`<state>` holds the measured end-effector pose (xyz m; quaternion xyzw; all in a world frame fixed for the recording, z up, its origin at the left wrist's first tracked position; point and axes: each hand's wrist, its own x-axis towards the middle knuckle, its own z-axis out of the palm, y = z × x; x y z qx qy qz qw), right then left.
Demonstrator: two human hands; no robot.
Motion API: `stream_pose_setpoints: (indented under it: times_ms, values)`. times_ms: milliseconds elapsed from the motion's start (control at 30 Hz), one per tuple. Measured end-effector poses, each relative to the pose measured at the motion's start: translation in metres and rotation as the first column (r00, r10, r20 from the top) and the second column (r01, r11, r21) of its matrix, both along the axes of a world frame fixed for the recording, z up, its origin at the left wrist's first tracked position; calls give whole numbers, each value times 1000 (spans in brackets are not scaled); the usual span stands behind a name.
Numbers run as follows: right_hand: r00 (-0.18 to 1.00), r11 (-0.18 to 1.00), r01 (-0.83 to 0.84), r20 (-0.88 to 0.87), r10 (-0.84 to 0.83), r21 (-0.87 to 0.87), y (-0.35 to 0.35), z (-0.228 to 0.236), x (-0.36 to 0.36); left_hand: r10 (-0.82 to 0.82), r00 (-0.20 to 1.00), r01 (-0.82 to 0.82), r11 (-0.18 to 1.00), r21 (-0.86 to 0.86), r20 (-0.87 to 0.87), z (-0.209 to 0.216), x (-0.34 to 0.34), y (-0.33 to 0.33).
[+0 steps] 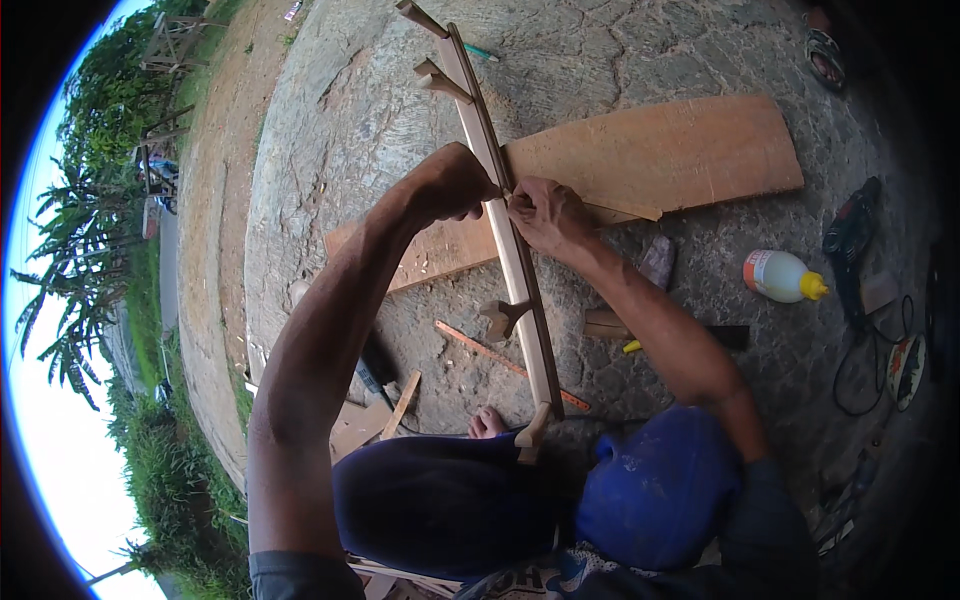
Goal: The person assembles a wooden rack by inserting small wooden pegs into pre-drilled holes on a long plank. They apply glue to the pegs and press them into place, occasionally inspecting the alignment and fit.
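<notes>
A long, narrow wooden rail (515, 262) with a dark edge and several short wooden pegs (508, 318) slants away from my legs. About halfway along it, my left hand (462, 185) is closed at the rail's left side, fingers bent down. Pressed close from the other side, my right hand (548, 215) has its fingers pinched together at the dark edge. The fingertips nearly meet; whatever lies between them is too small and hidden to make out. Beneath the rail, a wide wooden board (660, 155) lies crosswise on the ground.
Right of me are a white bottle with a yellow cap (785, 276), a corded power drill (852, 235) and a cable. An orange perforated strip (490, 353) lies under the rail. A dark power tool (375, 368) and wood scraps (400, 405) sit left. A green pencil-like stick (481, 53) lies beyond.
</notes>
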<state>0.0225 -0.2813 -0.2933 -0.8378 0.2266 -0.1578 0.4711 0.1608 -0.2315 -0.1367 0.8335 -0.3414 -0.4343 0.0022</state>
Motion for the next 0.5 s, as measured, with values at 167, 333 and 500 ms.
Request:
stream_pose_setpoints:
  times_ms: [167,333,500]
  values:
    - [998,1000,-9,-58,8,-17,2,5,1,-20,1000,20,1000,-2,10,1,-1,-2]
    - [998,999,-12,-61,15,41,0,6,5,-11,1000,10,1000,17,21,-1,1,-1]
    - [994,999,-38,-107,36,-9,3,6,8,-12,1000,12,999,-35,-9,7,-8,-5]
